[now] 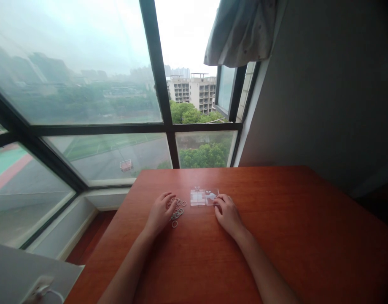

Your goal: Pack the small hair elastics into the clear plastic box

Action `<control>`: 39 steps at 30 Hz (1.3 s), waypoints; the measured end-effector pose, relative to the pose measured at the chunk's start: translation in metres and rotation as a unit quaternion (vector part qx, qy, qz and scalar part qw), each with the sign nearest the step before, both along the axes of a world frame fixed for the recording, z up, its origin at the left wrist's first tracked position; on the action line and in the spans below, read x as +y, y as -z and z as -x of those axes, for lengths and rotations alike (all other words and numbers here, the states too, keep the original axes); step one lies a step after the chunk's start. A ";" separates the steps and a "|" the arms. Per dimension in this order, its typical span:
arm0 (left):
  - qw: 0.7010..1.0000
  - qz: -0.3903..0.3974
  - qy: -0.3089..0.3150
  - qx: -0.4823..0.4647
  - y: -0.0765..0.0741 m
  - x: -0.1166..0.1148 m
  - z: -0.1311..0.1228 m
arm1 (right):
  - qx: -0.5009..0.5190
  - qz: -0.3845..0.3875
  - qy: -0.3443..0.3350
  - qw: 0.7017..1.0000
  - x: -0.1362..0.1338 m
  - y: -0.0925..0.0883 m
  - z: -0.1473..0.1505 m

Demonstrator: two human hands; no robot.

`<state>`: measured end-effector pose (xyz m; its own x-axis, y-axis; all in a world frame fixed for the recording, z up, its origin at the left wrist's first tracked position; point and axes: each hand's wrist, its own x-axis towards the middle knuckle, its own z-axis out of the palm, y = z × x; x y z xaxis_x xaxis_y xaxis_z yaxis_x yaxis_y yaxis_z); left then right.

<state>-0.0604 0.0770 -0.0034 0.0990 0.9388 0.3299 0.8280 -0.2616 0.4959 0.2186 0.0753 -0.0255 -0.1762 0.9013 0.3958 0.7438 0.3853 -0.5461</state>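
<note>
Both my hands rest on a reddish wooden table (276, 236). My left hand (159, 213) lies with its fingers curled beside a small pile of several metal rings (177, 210), fingertips touching them. My right hand (226, 213) is closed in a pinch at the right edge of a clear plastic piece (198, 197), holding a thin small item that I cannot make out. The clear piece lies flat on the table between the hands, a little farther from me.
A large window with dark frames (162, 97) stands beyond the table's far edge. A grey wall (323, 93) runs along the right, with a curtain (241, 29) bunched above. A white plug and cable (39, 290) lie on a grey surface at the bottom left.
</note>
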 end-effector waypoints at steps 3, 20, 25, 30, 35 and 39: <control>0.998 -0.009 0.033 0.055 0.004 -0.014 -0.011 | 0.007 0.000 -0.001 1.000 0.000 0.001 0.001; 0.990 0.008 0.130 -0.049 -0.007 -0.058 -0.091 | 0.038 -0.003 0.008 0.999 -0.001 -0.001 0.004; 0.983 -0.008 0.174 -0.060 -0.003 -0.050 -0.123 | 0.048 -0.006 0.004 0.999 0.001 0.002 0.002; 0.985 -0.007 0.160 -0.067 -0.008 -0.048 -0.118 | 0.077 -0.003 0.020 0.997 0.001 -0.011 -0.007; 0.992 0.051 0.111 0.022 -0.025 -0.059 -0.084 | 0.066 0.088 -0.035 0.993 -0.009 -0.026 -0.011; 0.984 0.132 0.099 0.071 -0.027 -0.066 -0.071 | 0.027 0.117 -0.054 0.991 -0.021 -0.027 -0.003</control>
